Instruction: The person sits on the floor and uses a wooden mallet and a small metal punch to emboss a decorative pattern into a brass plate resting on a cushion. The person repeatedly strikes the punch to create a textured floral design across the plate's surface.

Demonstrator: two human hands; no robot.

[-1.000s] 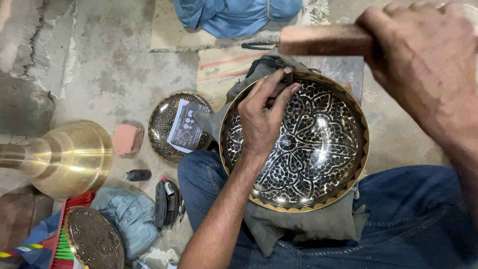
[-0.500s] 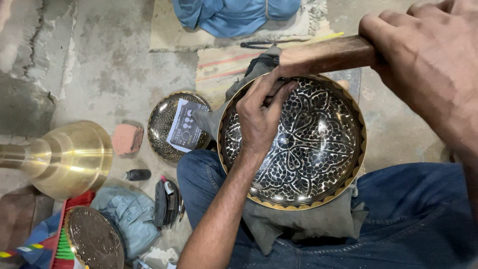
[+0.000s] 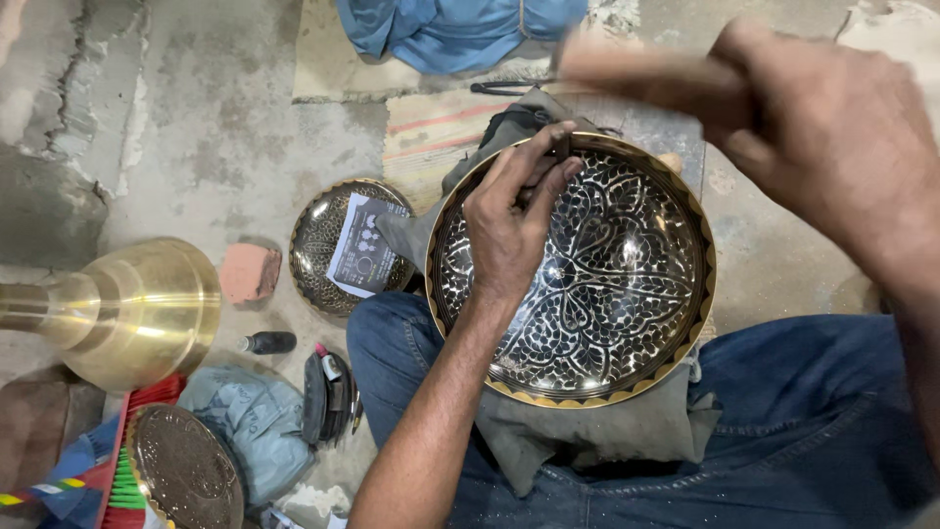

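Note:
A round brass bowl (image 3: 607, 323) with a black-and-silver engraved leaf pattern rests on a grey cloth (image 3: 587, 431) over my lap. My left hand (image 3: 514, 220) lies inside the bowl at its upper left, fingers pinched on a thin metal chisel (image 3: 561, 147) held against the rim. My right hand (image 3: 832, 147) is raised at the upper right, closed around a wooden mallet (image 3: 646, 73), blurred with motion, whose end hangs just above the chisel.
On the concrete floor at left: a smaller engraved plate (image 3: 323, 245) with a paper sheet on it, a pink stone block (image 3: 248, 272), a large brass vessel (image 3: 127, 309), a small dark bottle (image 3: 266, 343), another engraved plate (image 3: 181, 470). Blue cloth (image 3: 460, 29) lies at the top.
The mallet in my right hand swung down toward the chisel, then back up a little. My left hand stays on the chisel at the bowl's rim.

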